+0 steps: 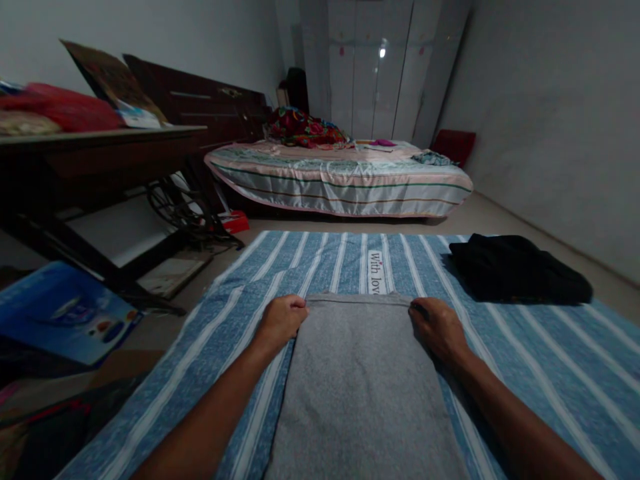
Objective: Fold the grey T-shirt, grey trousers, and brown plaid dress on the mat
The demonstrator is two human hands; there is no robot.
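A grey cloth (360, 380), folded into a long rectangle, lies on a blue and white striped sheet (525, 360) right in front of me. My left hand (281, 320) is closed on the cloth's far left corner. My right hand (437, 327) is closed on its far right corner. Both forearms run along the cloth's two long sides. The fingertips curl under the cloth's far edge and are partly hidden.
A black garment (517, 268) lies bunched on the sheet's far right. A low bed (340, 175) with striped cover and colourful clothes stands beyond. A dark wooden table (100, 143) and a blue box (65, 313) are at left. White wardrobes (380, 67) line the back wall.
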